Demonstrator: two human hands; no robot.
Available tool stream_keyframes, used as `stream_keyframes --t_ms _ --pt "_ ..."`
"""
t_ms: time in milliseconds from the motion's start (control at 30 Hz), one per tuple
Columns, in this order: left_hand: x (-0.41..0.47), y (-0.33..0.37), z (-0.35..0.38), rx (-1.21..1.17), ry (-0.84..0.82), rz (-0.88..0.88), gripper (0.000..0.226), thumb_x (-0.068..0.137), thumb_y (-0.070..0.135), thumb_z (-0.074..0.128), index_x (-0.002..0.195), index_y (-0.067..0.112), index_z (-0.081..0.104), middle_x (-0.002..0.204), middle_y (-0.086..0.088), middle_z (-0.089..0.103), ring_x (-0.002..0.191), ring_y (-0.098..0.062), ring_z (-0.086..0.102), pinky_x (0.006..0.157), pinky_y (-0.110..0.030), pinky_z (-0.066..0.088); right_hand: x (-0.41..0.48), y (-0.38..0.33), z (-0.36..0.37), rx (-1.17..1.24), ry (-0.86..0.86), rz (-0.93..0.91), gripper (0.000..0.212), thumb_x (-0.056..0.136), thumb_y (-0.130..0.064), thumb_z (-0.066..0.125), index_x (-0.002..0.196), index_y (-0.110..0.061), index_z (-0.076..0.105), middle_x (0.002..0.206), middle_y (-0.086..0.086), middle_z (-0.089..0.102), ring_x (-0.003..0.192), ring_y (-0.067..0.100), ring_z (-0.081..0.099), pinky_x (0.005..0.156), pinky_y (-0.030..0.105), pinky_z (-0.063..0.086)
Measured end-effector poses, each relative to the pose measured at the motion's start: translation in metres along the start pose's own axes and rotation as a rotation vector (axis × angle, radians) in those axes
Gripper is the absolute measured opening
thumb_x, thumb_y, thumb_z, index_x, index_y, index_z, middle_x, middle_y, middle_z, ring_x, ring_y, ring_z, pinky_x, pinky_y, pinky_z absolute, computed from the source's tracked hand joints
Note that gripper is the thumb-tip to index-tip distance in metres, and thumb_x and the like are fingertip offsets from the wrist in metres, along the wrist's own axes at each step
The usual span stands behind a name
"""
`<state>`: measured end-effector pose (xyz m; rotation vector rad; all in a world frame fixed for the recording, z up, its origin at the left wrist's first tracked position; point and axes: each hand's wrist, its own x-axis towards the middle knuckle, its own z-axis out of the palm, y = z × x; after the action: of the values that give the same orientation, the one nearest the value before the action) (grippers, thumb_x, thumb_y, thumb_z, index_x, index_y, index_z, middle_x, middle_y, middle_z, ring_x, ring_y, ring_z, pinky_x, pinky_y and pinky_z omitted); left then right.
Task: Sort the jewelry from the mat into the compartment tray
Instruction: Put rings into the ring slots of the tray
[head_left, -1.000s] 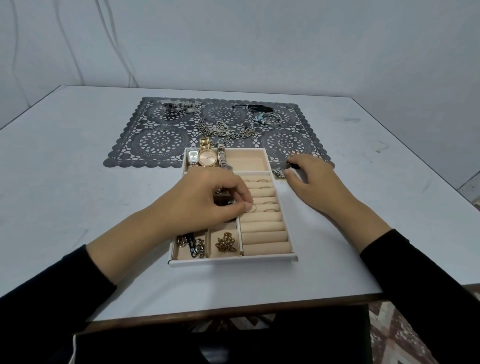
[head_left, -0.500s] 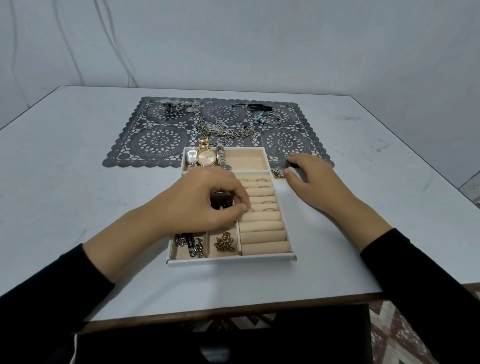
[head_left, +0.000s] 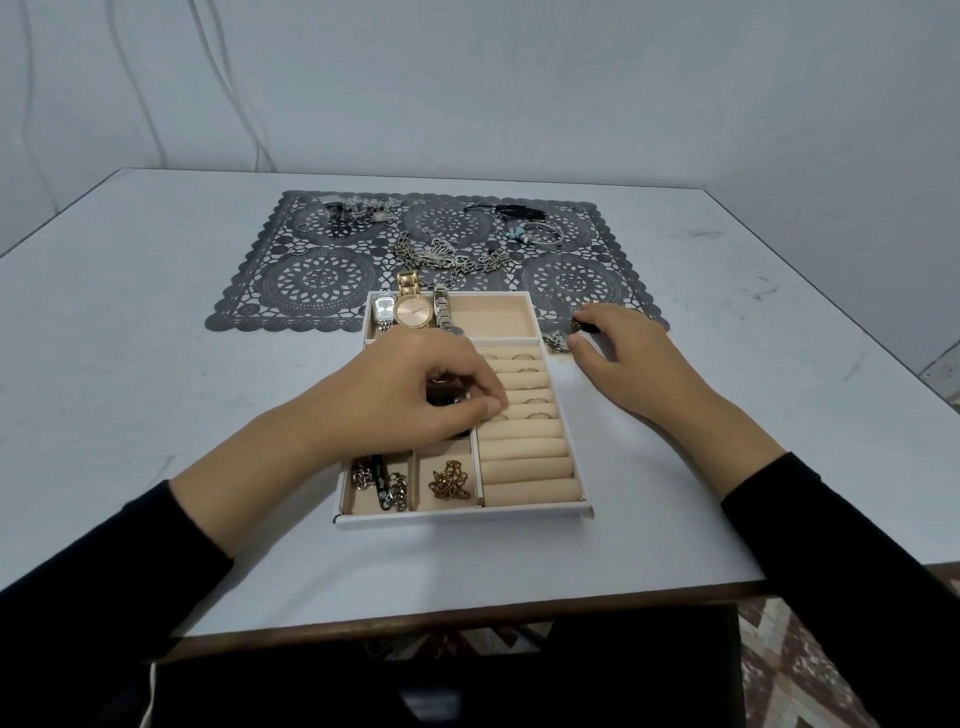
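Observation:
A white compartment tray (head_left: 462, 515) with beige lining sits at the table's middle. My left hand (head_left: 410, 395) hovers over it, thumb and forefinger pinching a small ring (head_left: 498, 416) at the ring rolls (head_left: 524, 452), where several rings sit. Three watches (head_left: 413, 312) lie in the far left compartment. The near compartments hold a silver and black chain (head_left: 379, 480) and a gold chain (head_left: 449, 480). My right hand (head_left: 628, 358) rests beside the tray's far right corner, fingers curled on a small dark piece (head_left: 581, 327) with a silver piece (head_left: 556, 342) next to the thumb.
The grey lace mat (head_left: 311, 280) lies behind the tray. It carries a silver cluster (head_left: 353, 213), tangled chains (head_left: 447, 260), a black bracelet (head_left: 514, 210) and a silver bangle (head_left: 540, 236). A wall stands close behind the table; the table's front edge is near my body.
My left fingertips have shifted slightly at the ring rolls, pressing the ring lower. My right hand has stayed in place at the mat's edge.

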<state>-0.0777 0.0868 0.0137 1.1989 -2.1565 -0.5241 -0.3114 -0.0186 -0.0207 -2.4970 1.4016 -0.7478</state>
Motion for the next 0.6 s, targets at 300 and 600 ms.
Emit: stream_keyframes --t_ms 300,600 --pt "0.002 0.0014 -0.0016 -0.014 -0.029 -0.07 0.01 0.082 0.021 0.078 0.091 0.025 0.078 0.085 0.016 0.071 0.089 -0.004 0.065 0.082 -0.032 0.054 -0.0001 -0.0001 -0.001 0.015 0.0 0.003 0.028 0.095 -0.022 0.054 0.118 -0.008 0.061 0.116 0.005 0.063 0.109 0.018 0.053 0.081 0.008 0.025" --pt "-0.0013 -0.0003 -0.0036 -0.052 0.072 -0.099 0.008 0.083 0.026 0.077 0.091 0.025 0.077 0.087 0.013 0.073 0.088 -0.004 0.066 0.08 -0.021 0.052 -0.001 -0.0009 -0.0035 0.055 -0.016 0.017 0.026 0.095 -0.023 0.055 0.116 -0.009 0.062 0.113 0.003 0.064 0.107 0.015 0.054 0.082 0.01 0.029"
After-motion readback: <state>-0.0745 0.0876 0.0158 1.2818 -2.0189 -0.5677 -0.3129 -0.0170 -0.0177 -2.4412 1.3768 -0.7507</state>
